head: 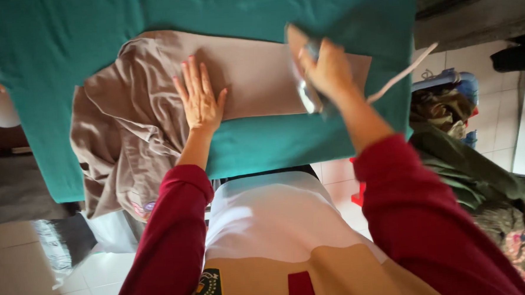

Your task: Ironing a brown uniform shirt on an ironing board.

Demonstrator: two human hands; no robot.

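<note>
Our left hand [200, 100] lies flat, fingers spread wide, pressing on the taupe garment [154, 111] where its smooth part meets its rumpled part. Our right hand [327, 68] is closed around the handle of an iron [306, 75], which sits on the right end of the same garment; its white cord [404, 73] trails off to the right, over the edge of the board.

The garment rests on a teal-covered ironing board [52, 50]. The stretch between our two hands looks flat and free of creases, so we judge that this band is pressed or nearly so. To the left of our left hand the cloth bunches in heavy folds and hangs off the near edge of the board, a small embroidered patch [142, 207] showing on the hanging part. That larger portion appears not yet ironed, so we would put the work at an early to middle stage.

Further out, a heap of green and patterned clothes [482, 173] lies on the right beside a blue basket [448, 83], on a white tiled floor [18, 235]. Whether those are ironed we cannot tell.
</note>
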